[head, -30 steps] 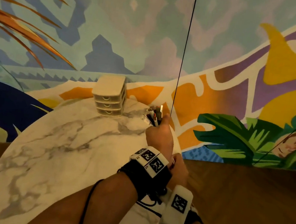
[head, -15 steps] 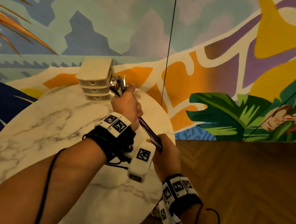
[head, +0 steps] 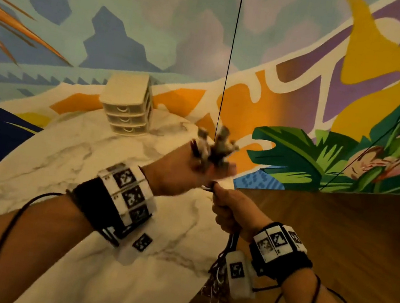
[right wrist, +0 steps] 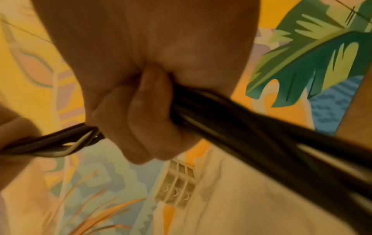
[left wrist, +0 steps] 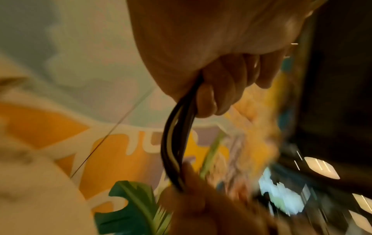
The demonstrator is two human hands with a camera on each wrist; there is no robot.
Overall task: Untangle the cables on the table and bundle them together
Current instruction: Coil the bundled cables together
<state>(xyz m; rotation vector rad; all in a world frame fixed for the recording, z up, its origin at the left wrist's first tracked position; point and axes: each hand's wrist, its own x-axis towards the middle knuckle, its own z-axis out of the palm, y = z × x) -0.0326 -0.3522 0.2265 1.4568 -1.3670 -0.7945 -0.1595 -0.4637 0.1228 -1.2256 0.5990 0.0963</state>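
A bundle of dark and white cables point(head: 222, 263) runs through both hands above the right edge of the marble table point(head: 59, 182). My left hand point(head: 190, 173) grips the upper end, with blurred connector plugs point(head: 213, 148) sticking out above its fist. Just below and nearly touching it, my right hand point(head: 232, 208) is closed round the same bundle, whose tails hang down past the table edge. In the left wrist view, fingers point(left wrist: 211, 98) curl round the cables point(left wrist: 175, 143). The right wrist view shows a fist point(right wrist: 141, 119) round the cables point(right wrist: 261, 135).
A small beige three-drawer box point(head: 128, 104) stands at the table's far edge, also seen as the drawer box point(right wrist: 177, 186). A painted wall rises behind, with a thin dark line point(head: 230, 52) running down it. Wooden floor point(head: 336, 236) lies to the right.
My left hand has come away from the drawer box, right and down, until it nearly meets the right hand. The stretch of cable between the hands has shortened.
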